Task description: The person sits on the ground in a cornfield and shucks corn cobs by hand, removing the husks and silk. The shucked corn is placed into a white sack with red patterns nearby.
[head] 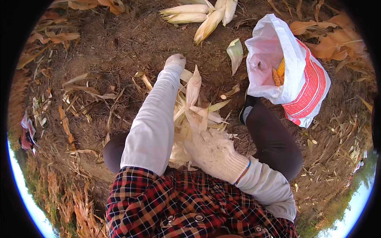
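My left hand (pixel 175 60), in a pale glove, reaches forward past the loose corn husks at the end of a white sleeve. Its fingers are mostly hidden from above, so any grip is unclear. Close to my body, my right hand (pixel 209 150) wears a cream knitted glove and lies over the pale dry corn husks (pixel 194 89) between my legs. The fingers touch a husk leaf, and their undersides are out of sight. Ahead on the soil lie several ears of corn in their husks (pixel 209 25).
A white and red woven sack (pixel 306 80) stands open at my right foot, with husked yellow corn (pixel 280 70) inside. A single husk leaf (pixel 235 55) lies left of it. Dry corn leaves (pixel 339 41) and cut stalks (pixel 310 138) litter the ground.
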A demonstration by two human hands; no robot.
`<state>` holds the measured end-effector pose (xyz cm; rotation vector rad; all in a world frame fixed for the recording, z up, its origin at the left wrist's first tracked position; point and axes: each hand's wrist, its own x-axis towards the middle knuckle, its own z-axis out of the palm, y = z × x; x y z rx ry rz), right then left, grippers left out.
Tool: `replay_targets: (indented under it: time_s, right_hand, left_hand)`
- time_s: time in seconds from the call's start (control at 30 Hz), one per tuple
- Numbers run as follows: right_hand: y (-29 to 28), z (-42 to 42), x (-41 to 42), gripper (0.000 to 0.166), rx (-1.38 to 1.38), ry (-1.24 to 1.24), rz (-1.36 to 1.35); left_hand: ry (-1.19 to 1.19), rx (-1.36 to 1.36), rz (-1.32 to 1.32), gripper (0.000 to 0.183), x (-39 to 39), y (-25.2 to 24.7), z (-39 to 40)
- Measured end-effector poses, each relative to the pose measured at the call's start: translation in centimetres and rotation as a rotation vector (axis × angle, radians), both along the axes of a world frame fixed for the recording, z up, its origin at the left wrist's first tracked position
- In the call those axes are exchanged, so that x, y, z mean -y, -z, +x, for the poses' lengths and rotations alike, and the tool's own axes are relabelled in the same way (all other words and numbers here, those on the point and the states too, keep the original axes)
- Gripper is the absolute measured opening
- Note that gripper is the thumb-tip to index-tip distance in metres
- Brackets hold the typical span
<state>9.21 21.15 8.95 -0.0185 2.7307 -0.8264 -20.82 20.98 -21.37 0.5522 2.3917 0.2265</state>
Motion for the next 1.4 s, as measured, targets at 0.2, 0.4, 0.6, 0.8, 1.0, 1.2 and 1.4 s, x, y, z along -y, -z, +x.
replay_targets:
  time_s: [0.2, 0.4, 0.6, 0.8, 1.0, 1.2, 1.4]
  right_hand:
    - [0.9, -0.7, -2.6, 0.017, -0.067, 0.041, -0.079]
    - [0.9, -1.8, -4.4, 0.019, -0.047, 0.043, -0.08]
    - [1.1, -2.1, -5.3, 0.018, -0.037, 0.096, -0.082]
    - [0.5, -1.2, -4.6, 0.017, -0.052, 0.091, -0.052]
    - [-0.3, 0.0, -2.8, 0.014, -0.152, 0.06, 0.002]
    - [1.7, 1.6, -1.3, 0.029, -0.293, 0.027, 0.157]
    - [0.6, -0.2, -3.0, 0.024, -0.067, 0.101, 0.137]
  left_hand:
    - [-0.152, -0.042, 0.158, 0.033, -6.8, 2.3, -1.2]
    - [-0.078, -0.1, 0.081, 0.035, -10.6, 3.2, -2.1]
    - [-0.016, -0.214, -0.112, 0.037, -13.0, 2.9, -1.2]
    - [0.109, -0.182, -0.133, 0.035, -12.9, 2.1, -2.3]
    - [0.273, -0.228, -0.074, 0.037, -9.4, -4.1, -0.6]
    - [0.611, -0.447, 0.048, 0.033, -4.3, -16.6, 1.6]
    - [0.964, -0.853, 0.171, 0.016, 2.5, -28.1, 2.5]
